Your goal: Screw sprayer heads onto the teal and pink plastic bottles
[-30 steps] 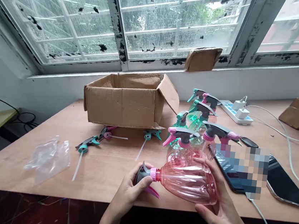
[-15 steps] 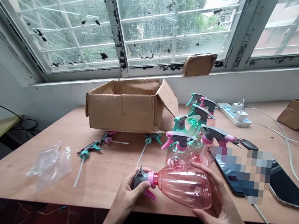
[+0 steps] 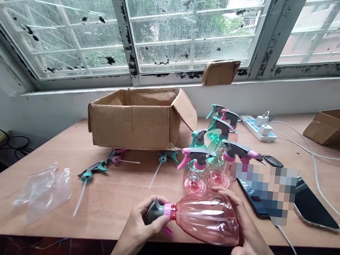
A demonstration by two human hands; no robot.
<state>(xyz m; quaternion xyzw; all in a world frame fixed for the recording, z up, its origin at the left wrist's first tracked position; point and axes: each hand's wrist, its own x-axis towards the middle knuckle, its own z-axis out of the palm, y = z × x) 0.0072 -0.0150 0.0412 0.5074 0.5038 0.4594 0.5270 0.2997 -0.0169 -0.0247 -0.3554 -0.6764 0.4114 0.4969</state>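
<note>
A clear pink spray bottle (image 3: 208, 220) lies sideways between my hands at the table's front edge. My left hand (image 3: 144, 218) is closed round its grey-and-pink spray head (image 3: 156, 212), the thumb on the pink collar (image 3: 167, 210). Around the bottle's base curls my right hand (image 3: 248, 230), fingers on the far side and thumb lowered at the near side. Just behind stand several upright spray bottles, among them a pink-headed one (image 3: 195, 181) and a green-headed one (image 3: 197, 141). Loose spray heads with tubes lie leftward: a green one (image 3: 87, 176), a pink one (image 3: 116, 159) and another green one (image 3: 163, 158).
An open cardboard box (image 3: 130, 127) stands at the back by the window. Crumpled clear plastic bags (image 3: 47, 195) lie at left. On the right are two phones, one (image 3: 317, 205) at the outer side, a power strip (image 3: 258, 128) with cables, keys (image 3: 272, 160) and another carton (image 3: 326, 127).
My right thumb has moved down and away from the bottle's base, while its fingers stay round it. My left hand keeps its hold on the spray head. The view has shifted slightly right.
</note>
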